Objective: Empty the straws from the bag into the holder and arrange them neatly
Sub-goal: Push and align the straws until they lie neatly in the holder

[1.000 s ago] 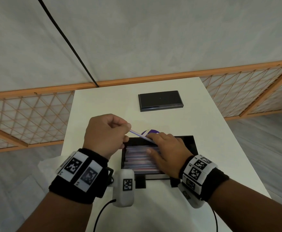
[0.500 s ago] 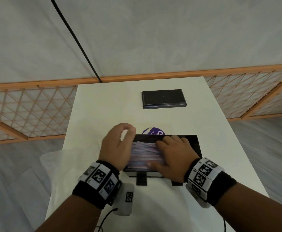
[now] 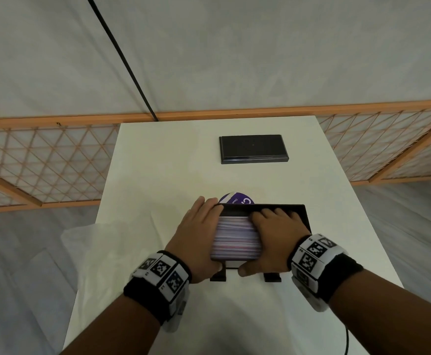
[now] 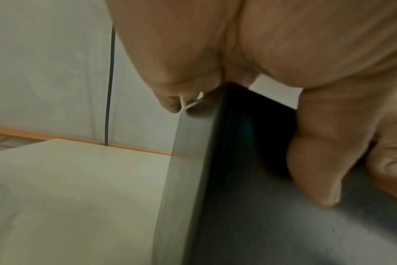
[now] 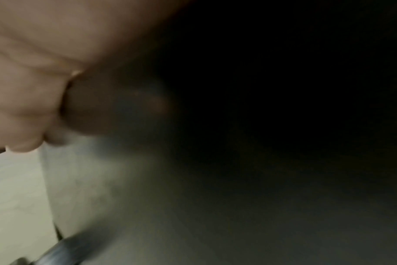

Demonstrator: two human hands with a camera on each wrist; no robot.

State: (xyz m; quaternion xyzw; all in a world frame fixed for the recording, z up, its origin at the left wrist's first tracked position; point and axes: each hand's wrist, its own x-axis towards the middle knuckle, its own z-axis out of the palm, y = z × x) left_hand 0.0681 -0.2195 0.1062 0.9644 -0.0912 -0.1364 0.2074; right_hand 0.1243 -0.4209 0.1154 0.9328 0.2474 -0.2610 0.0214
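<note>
The black straw holder stands on two feet near the table's front, filled with a flat layer of paper-wrapped straws lying left to right. My left hand lies along the holder's left end with straight fingers. In the left wrist view its thumb presses the holder's dark front wall. My right hand rests on top of the straws' right half, with its thumb at the holder's front edge. The right wrist view is mostly dark, showing only palm. The clear bag lies flat at the table's left edge.
A flat black lid lies farther back on the white table. A purple round label peeks out behind the holder. An orange lattice fence and a black cable stand beyond the table.
One second ago my left hand pinched a single straw above the holder. That straw now lies in the pile, and the left hand has come down flat against the holder's left end.
</note>
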